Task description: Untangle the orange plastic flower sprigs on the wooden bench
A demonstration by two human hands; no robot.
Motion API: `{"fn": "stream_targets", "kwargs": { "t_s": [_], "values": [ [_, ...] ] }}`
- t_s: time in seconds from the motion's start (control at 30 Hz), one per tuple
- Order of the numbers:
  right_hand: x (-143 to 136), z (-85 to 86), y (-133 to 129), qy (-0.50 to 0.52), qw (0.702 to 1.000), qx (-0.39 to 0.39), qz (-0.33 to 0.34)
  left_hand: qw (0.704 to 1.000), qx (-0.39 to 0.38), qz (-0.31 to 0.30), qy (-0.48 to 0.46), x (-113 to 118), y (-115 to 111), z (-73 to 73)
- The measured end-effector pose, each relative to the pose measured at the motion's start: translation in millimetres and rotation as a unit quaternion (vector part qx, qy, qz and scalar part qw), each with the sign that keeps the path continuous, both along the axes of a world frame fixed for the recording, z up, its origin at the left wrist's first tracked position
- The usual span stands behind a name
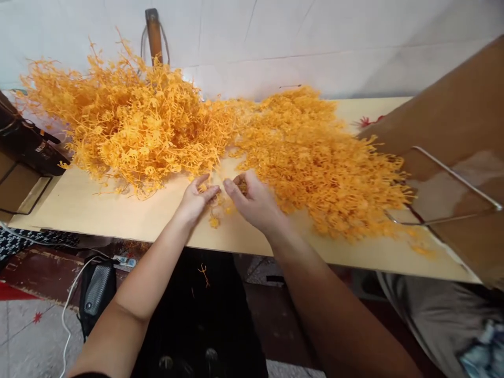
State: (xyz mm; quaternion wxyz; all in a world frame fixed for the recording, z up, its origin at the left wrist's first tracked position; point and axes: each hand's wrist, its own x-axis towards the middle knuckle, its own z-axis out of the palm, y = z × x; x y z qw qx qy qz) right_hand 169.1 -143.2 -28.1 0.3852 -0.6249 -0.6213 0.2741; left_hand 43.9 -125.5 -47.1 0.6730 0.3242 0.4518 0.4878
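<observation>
My left hand (196, 199) is at the middle of the board, its thumb and fingers bent around a small orange-yellow artificial flower sprig (202, 187). Close by on the right, my right hand (255, 203) curls with thumb near fingertips; what lies inside it is mostly hidden. Loose yellow bits (214, 222) show below and between the hands. To the left rises a tall, tangled heap of orange-yellow artificial flower sprigs (137, 131). A flatter pile of similar sprigs (315, 163) spreads on the right, brushing near my right hand.
The pale board (129, 212) runs along a white wall. A brown cardboard box (452, 121) with a metal wire frame (459, 178) stands at right. Behind the heap is an upright wooden-looking post (154, 37). Below the board are a white cable (66, 315) and a power strip (125, 261).
</observation>
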Motion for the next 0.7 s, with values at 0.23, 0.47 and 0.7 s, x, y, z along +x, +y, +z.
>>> {"fn": "stream_targets", "kwargs": {
  "t_s": [0.23, 0.47, 0.7],
  "values": [
    [4, -12.8, -4, -0.046, 0.995, -0.04, 0.08, 0.996, 0.007, 0.045, -0.083, 8, 18, 7.8],
    [28, -17.1, 3, 0.194, 0.981, 0.003, 0.003, 0.99, 0.0, 0.03, -0.138, 7, 4, 4.9],
    [23, -29.4, -2, 0.317, 0.945, 0.05, -0.063, 0.975, -0.112, -0.08, -0.175, 11, -24, -3.1]
  ]
}}
